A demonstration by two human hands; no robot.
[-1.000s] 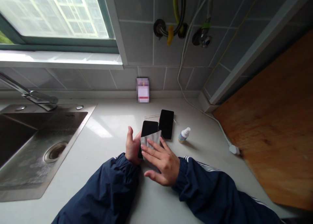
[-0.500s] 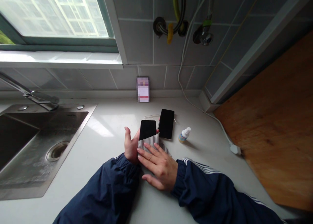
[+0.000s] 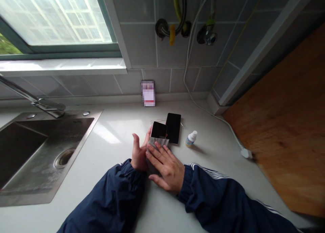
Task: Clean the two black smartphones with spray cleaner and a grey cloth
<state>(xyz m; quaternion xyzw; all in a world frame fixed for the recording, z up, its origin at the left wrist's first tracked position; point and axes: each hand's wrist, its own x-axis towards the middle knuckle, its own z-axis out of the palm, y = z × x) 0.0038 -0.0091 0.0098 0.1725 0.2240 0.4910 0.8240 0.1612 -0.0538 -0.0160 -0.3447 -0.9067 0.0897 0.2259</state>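
Note:
My left hand [image 3: 138, 152] holds a black phone [image 3: 158, 129] from beneath, thumb out to the left, just above the white counter [image 3: 114, 131]. My right hand [image 3: 165, 166] lies flat on a grey cloth [image 3: 159, 143], pressing it onto the phone's lower half with fingers stretched out. A second black phone [image 3: 173, 128] lies on the counter right beside the held one. A small white dropper bottle [image 3: 190, 139] lies on its side to the right of it.
A steel sink [image 3: 38, 148] with its tap [image 3: 38, 102] fills the left. A small box [image 3: 148, 93] stands against the tiled wall. A white cable [image 3: 218, 119] runs down the wall to a plug [image 3: 246, 153]. A wooden board [image 3: 284, 124] is at the right.
My right hand has slid the cloth further up the phone, so less of the black screen shows. The view has shifted slightly.

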